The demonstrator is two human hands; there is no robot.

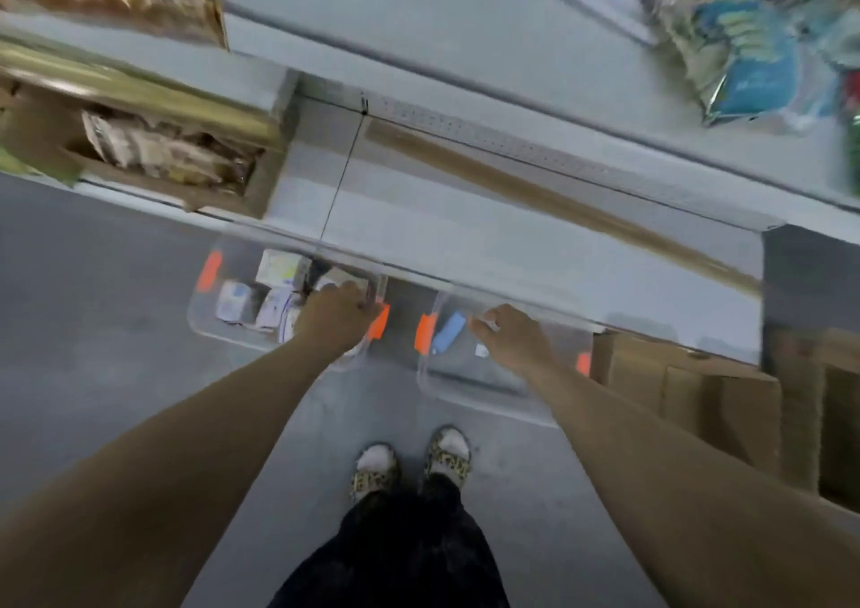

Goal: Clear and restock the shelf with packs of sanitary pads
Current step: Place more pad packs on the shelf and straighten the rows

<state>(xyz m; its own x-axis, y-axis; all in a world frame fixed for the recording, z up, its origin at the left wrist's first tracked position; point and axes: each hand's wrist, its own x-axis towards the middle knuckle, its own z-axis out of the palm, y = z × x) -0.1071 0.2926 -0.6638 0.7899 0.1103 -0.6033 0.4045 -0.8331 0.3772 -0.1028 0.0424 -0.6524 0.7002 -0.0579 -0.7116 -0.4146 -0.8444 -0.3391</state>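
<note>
Two clear plastic bins with orange handles stand on the floor under an empty grey shelf (488, 216). The left bin (204, 323) holds several white packs of sanitary pads (239, 303). My left hand (332, 316) reaches into this bin, its fingers curled down over a pale pack (336, 280) near the far rim. The right bin (470, 391) holds one blue pack (447, 332) and a small white piece (482, 351). My right hand (509, 335) hovers over the right bin with its fingers bent. Blur hides whether it holds anything.
Open cardboard boxes of wrapped goods (163, 151) fill the shelf at left. Blue and green packets (754, 58) lie on the upper shelf at right. Brown cartons (698, 393) stand on the floor to the right of the bins. My feet (409, 463) are just behind the bins.
</note>
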